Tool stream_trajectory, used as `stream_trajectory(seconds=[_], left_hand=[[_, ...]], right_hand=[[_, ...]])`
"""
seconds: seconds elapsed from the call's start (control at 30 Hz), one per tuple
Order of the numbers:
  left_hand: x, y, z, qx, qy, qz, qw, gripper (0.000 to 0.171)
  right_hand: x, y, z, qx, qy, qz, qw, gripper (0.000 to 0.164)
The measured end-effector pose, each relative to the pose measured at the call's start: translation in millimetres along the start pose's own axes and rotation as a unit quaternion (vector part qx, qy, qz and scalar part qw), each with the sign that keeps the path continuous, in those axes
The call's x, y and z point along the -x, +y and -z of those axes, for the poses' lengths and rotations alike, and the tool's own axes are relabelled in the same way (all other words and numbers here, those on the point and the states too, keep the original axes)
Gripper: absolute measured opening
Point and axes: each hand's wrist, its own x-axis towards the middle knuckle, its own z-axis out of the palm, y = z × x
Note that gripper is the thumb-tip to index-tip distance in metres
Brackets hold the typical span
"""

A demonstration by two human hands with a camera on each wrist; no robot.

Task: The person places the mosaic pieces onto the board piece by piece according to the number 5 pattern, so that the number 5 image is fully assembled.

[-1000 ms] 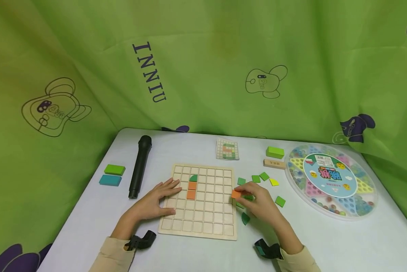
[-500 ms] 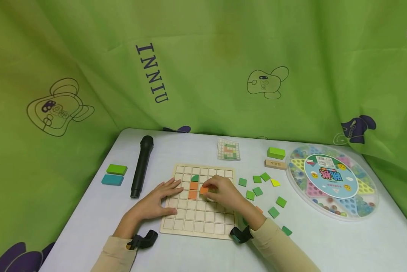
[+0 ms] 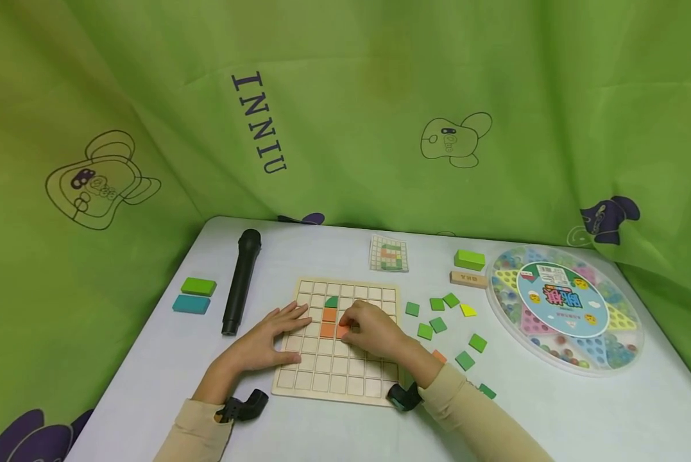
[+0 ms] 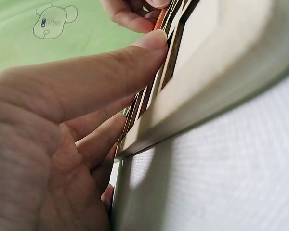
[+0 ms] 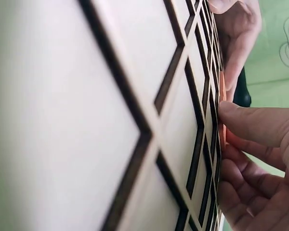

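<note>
Head view, centre: the right hand (image 3: 374, 328) pinches an orange tile (image 3: 340, 333) on the grid board (image 3: 373, 387); the left hand (image 3: 261, 341) lies spread, holding nothing. Left wrist, centre: that hand touches the board. Right wrist, right side: the tile seems nearly seated, calling for a press and release.

Head view high, facing forward-down; wrist views close, low along grid board (image 3: 339, 384); all share it.
</note>
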Motion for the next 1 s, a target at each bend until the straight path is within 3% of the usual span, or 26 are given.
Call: stream_trajectory(seconds=[0.23, 0.4, 0.53, 0.7, 0.87, 1.0], left_hand=[[0.5, -1.6, -2.0, 0.004, 0.001, -0.001, 1.0000, 0.072], [1.2, -0.7, -1.5, 0.005, 0.000, 0.002, 1.0000, 0.072], [0.1, 0.6, -0.2, 0.004, 0.002, -0.002, 1.0000, 0.073], [-1.1, 0.2, -0.7, -0.001, -0.001, -0.004, 1.0000, 0.074], [-1.0, 0.4, 0.0, -0.002, -0.003, 0.001, 1.0000, 0.074], [-1.3, 1.7, 1.1, -0.006, -0.002, 0.004, 1.0000, 0.074]], right_hand=[[4, 5, 0, -0.005, 0.005, 0.016, 1.000, 0.025], [20, 11, 12, -0.060, 0.036, 0.011, 0.997, 0.032], [43, 20, 29, -0.098, 0.075, -0.003, 0.992, 0.033], [80, 40, 44, -0.091, 0.116, -0.027, 0.989, 0.034], [117, 61, 47, -0.067, 0.126, -0.071, 0.987, 0.036], [139, 76, 48, -0.045, 0.116, -0.080, 0.989, 0.036]])
